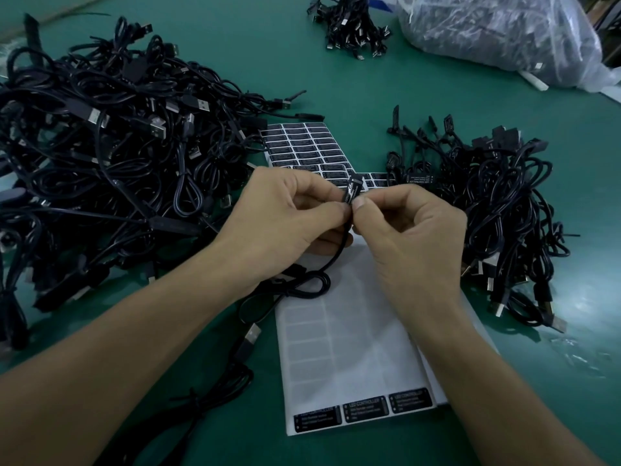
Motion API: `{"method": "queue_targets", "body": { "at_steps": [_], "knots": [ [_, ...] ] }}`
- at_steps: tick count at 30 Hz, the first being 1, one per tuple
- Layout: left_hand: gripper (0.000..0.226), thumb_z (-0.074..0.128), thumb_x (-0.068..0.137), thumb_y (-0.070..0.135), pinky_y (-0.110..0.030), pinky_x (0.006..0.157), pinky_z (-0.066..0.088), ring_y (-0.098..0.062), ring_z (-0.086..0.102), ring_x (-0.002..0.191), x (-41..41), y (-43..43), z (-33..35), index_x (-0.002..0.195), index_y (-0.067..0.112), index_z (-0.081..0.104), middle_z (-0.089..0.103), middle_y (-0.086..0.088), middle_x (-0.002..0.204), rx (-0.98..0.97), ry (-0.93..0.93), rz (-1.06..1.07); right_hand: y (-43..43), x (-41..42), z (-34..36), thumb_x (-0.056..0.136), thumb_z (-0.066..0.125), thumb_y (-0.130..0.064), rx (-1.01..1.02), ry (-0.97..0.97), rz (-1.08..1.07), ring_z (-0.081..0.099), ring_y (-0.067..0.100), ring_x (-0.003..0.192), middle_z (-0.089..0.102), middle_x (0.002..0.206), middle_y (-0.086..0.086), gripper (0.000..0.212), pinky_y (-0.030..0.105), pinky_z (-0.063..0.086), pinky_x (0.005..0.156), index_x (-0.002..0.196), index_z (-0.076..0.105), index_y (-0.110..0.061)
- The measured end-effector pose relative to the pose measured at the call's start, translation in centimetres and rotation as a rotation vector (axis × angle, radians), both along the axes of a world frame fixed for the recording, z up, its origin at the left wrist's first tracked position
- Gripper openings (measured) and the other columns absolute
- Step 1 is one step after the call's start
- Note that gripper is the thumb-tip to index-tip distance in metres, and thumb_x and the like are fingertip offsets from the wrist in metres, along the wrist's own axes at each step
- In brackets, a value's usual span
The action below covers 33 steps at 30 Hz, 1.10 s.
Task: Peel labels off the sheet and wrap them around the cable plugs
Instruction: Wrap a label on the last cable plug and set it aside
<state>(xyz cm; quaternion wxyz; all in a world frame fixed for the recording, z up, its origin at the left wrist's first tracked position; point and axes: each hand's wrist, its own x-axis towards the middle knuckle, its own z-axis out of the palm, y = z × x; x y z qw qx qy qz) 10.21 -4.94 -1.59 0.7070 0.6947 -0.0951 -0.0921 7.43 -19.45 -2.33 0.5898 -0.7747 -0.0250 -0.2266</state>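
Observation:
My left hand [289,213] and my right hand [406,223] meet at the table's middle, both pinching a black cable plug [352,190] with a black printed label around it. Its cable [339,253] hangs down and loops over a mostly peeled white label sheet [353,351], which keeps three black labels [364,409] along its near edge. A fuller label sheet [304,146] lies just beyond my hands, partly hidden by them.
A large tangled heap of black USB cables [100,146] fills the left side. A smaller pile of cables [497,210] lies at right, one showing a label. A cable bundle [349,25] and a clear plastic bag of cables [504,35] sit at the back on the green mat [571,398].

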Motion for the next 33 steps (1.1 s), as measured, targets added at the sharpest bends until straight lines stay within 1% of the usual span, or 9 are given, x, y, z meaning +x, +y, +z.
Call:
{"method": "queue_targets", "body": {
  "at_steps": [3, 8, 12, 17, 21, 26, 28, 30, 33],
  "knots": [
    [0.011, 0.074, 0.087, 0.003, -0.019, 0.055, 0.056, -0.014, 0.074, 0.061, 0.1, -0.1, -0.2, 0.079, 0.010, 0.073, 0.075, -0.004, 0.067, 0.001, -0.024, 0.016, 0.1, -0.1, -0.1, 0.083, 0.073, -0.005, 0.026, -0.003, 0.001, 0.066, 0.003, 0.063, 0.071, 0.070, -0.011, 0.018, 0.012, 0.050, 0.061, 0.076, 0.069, -0.021],
    [0.011, 0.073, 0.088, 0.003, -0.024, 0.060, 0.059, -0.020, 0.076, 0.066, 0.1, 0.0, -0.4, 0.080, 0.010, 0.074, 0.076, -0.007, 0.071, 0.007, -0.040, -0.007, -0.1, -0.1, -0.1, 0.079, 0.077, -0.005, 0.192, 0.003, 0.015, 0.070, 0.015, 0.068, 0.073, 0.078, -0.001, 0.030, 0.022, 0.055, 0.066, 0.086, 0.051, -0.018],
    [0.014, 0.071, 0.089, 0.002, -0.024, 0.060, 0.060, -0.018, 0.075, 0.065, 0.0, -0.1, -0.4, 0.080, 0.012, 0.076, 0.076, -0.006, 0.070, 0.026, -0.095, -0.031, -0.1, 0.1, -0.2, 0.083, 0.079, -0.015, 0.168, 0.042, 0.037, 0.069, 0.008, 0.071, 0.073, 0.079, -0.005, 0.023, 0.019, 0.053, 0.065, 0.099, 0.064, -0.022],
    [0.014, 0.078, 0.084, 0.009, -0.039, 0.066, 0.064, -0.024, 0.074, 0.065, 0.1, 0.1, -0.8, 0.075, 0.019, 0.074, 0.075, -0.003, 0.068, 0.170, -0.213, -0.005, -0.1, 0.2, 0.0, 0.089, 0.073, -0.011, 0.110, 0.017, 0.078, 0.065, 0.001, 0.067, 0.072, 0.075, -0.009, 0.011, 0.014, 0.050, 0.063, 0.089, 0.072, -0.021],
    [0.016, 0.082, 0.083, 0.026, -0.027, 0.054, 0.054, -0.019, 0.064, 0.055, -0.1, 0.0, -0.7, 0.076, 0.017, 0.070, 0.069, 0.001, 0.061, 0.323, -0.394, 0.007, -0.2, 0.2, 0.1, 0.093, 0.070, -0.016, 0.039, 0.013, 0.071, 0.061, 0.001, 0.063, 0.070, 0.071, -0.010, 0.010, 0.019, 0.049, 0.062, 0.085, 0.072, -0.022],
    [0.009, 0.078, 0.087, 0.027, -0.025, 0.052, 0.047, -0.009, 0.057, 0.053, 0.1, 0.4, -0.4, 0.084, 0.025, 0.069, 0.064, 0.009, 0.060, 0.417, -0.543, 0.016, -0.2, -0.1, 0.5, 0.096, 0.065, -0.025, 0.037, -0.013, 0.025, 0.058, -0.001, 0.059, 0.068, 0.066, -0.011, 0.015, 0.015, 0.047, 0.060, 0.084, 0.073, -0.020],
    [0.005, 0.072, 0.087, 0.030, -0.026, 0.053, 0.046, -0.011, 0.057, 0.053, 0.2, 0.5, -0.2, 0.091, 0.028, 0.070, 0.064, 0.007, 0.062, 0.386, -0.567, 0.024, -0.2, -0.3, 0.6, 0.100, 0.059, -0.030, 0.064, -0.011, 0.005, 0.060, 0.000, 0.060, 0.069, 0.069, -0.008, 0.020, 0.014, 0.047, 0.057, 0.095, 0.073, -0.017],
    [0.006, 0.071, 0.087, 0.028, -0.027, 0.051, 0.047, -0.015, 0.058, 0.053, 0.5, 0.8, 0.2, 0.093, 0.026, 0.071, 0.066, 0.002, 0.063, 0.292, -0.554, 0.073, 0.0, -0.4, 0.6, 0.097, 0.059, -0.040, 0.019, 0.027, 0.021, 0.064, 0.006, 0.066, 0.071, 0.076, -0.005, 0.024, 0.021, 0.051, 0.057, 0.108, 0.070, -0.021],
    [0.002, 0.071, 0.091, 0.021, -0.041, 0.055, 0.057, -0.029, 0.067, 0.061, 0.7, 1.5, 1.1, 0.091, 0.021, 0.069, 0.071, -0.009, 0.072, 0.100, -0.497, 0.130, 0.4, -0.6, 0.3, 0.083, 0.058, -0.056, -0.275, 0.068, 0.110, 0.061, 0.010, 0.070, 0.068, 0.078, -0.006, 0.033, 0.039, 0.052, 0.063, 0.100, 0.073, -0.032]
  ]
}}
